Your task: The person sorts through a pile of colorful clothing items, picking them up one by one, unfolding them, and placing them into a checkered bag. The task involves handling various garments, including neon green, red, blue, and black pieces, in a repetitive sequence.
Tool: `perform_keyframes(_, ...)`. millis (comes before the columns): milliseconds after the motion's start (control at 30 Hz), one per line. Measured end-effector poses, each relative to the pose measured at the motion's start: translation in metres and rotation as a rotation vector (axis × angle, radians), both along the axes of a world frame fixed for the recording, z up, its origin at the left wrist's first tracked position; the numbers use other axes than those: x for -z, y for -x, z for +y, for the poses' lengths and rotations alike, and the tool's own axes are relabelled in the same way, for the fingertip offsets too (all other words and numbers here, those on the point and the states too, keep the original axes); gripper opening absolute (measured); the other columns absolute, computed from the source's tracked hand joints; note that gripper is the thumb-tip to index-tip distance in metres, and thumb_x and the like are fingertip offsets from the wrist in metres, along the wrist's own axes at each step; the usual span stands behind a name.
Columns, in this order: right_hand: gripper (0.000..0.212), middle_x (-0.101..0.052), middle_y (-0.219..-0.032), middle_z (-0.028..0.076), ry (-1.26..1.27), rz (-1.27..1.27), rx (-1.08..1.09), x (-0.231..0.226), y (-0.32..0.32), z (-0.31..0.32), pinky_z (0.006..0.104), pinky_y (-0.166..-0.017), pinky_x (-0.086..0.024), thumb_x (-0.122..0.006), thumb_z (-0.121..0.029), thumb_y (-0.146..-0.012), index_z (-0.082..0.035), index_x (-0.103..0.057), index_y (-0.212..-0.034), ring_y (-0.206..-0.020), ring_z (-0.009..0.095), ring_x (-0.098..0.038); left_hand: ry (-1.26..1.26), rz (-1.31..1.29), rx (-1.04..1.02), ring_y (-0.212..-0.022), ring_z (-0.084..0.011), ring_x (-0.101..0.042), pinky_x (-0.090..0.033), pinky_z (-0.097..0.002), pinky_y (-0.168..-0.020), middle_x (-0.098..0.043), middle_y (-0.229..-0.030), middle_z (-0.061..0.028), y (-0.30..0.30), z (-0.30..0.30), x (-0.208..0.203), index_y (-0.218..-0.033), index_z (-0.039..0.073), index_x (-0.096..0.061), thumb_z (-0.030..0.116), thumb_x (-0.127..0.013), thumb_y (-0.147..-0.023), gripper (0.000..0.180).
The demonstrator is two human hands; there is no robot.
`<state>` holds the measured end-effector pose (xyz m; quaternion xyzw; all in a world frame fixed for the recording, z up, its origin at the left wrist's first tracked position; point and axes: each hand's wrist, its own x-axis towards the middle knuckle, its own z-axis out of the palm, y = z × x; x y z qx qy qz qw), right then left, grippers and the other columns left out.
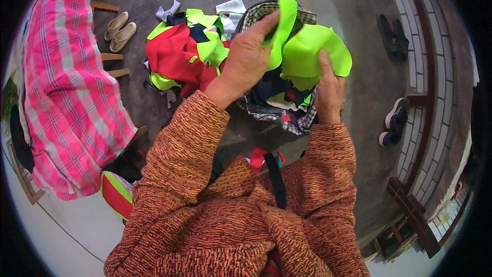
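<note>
My left hand (247,57) grips a narrow lime-green fabric strip (285,28), which stands up from its fingers. In my right hand (329,90) is a wider lime-green fabric piece (310,51), pinched near its right edge with the thumb on top. Both pieces are held side by side over a checked cloth bag (256,113). Dark, green and white scraps lie inside the bag, partly hidden by my hands. Left of it, a heap of scraps spreads on the floor, with a large red fabric piece (171,56) and several lime-green ones.
A pink checked cloth (77,87) covers a piece of furniture with wooden legs at left. Beige shoes (122,36) stand beside it. Dark slippers (393,38) and dark shoes (396,118) lie along the brick-patterned wall (423,138) at right. Small red scraps (258,159) rest near my lap.
</note>
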<state>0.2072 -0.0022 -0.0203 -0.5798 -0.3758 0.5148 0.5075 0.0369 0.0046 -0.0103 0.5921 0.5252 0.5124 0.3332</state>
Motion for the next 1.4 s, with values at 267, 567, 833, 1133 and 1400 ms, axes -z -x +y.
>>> perform_keyframes(267,0.047,-0.050,-0.120,0.008,0.013,0.157,-0.222,0.007,0.014,-0.013,0.0268,-0.088,-0.040,-0.054,-0.030,-0.092,-0.001,-0.043,-0.128,-0.105,0.016,-0.049,0.177,0.389,0.145,-0.111,-0.0362,-0.051,-0.045,-0.0370,-0.090,-0.047,-0.127,-0.0189,-0.035,-0.020,-0.003,-0.128,0.013,-0.044,-0.005,-0.052,-0.077,0.055)
perform_keyframes(567,0.035,-0.055,-0.116,0.010,0.090,0.628,-0.036,0.008,0.013,0.001,0.0357,-0.090,-0.045,-0.047,-0.023,-0.095,-0.002,-0.046,-0.123,-0.104,0.021,-0.055,0.139,-0.027,0.190,-0.122,-0.0287,-0.043,-0.037,-0.0337,-0.099,-0.040,-0.133,-0.0191,-0.030,-0.019,-0.007,-0.135,0.003,-0.030,0.012,-0.070,-0.070,0.077)
perform_keyframes(833,0.036,-0.054,-0.120,0.011,0.155,0.835,-0.014,-0.001,0.007,0.003,0.0396,-0.092,-0.043,-0.045,-0.026,-0.095,-0.005,-0.045,-0.125,-0.108,0.026,-0.054,0.380,-0.459,0.025,-0.090,-0.0126,-0.057,-0.046,-0.0275,-0.083,-0.062,-0.103,-0.0052,-0.022,-0.012,0.004,-0.120,-0.004,-0.050,0.010,-0.067,-0.079,0.046)
perform_keyframes(1133,0.030,-0.058,-0.112,0.008,-0.039,0.495,0.218,0.003,-0.006,0.013,0.0350,-0.087,-0.046,-0.049,-0.019,-0.094,-0.004,-0.050,-0.120,-0.100,0.021,-0.057,0.511,-0.997,-0.128,-0.087,-0.0177,-0.063,-0.051,-0.0332,-0.079,-0.066,-0.096,-0.0051,0.011,0.003,-0.008,-0.103,0.006,-0.061,0.016,-0.060,-0.087,0.019)
perform_keyframes(1400,0.030,-0.058,-0.110,0.004,-0.131,0.314,0.270,0.003,-0.004,0.015,0.0289,-0.084,-0.044,-0.058,-0.018,-0.090,-0.003,-0.054,-0.116,-0.097,0.014,-0.056,0.450,-1.110,-0.013,-0.096,-0.0223,-0.060,-0.043,-0.0378,-0.091,-0.064,-0.100,-0.0079,0.031,0.011,-0.002,-0.101,0.004,-0.062,0.019,-0.057,-0.088,0.020)
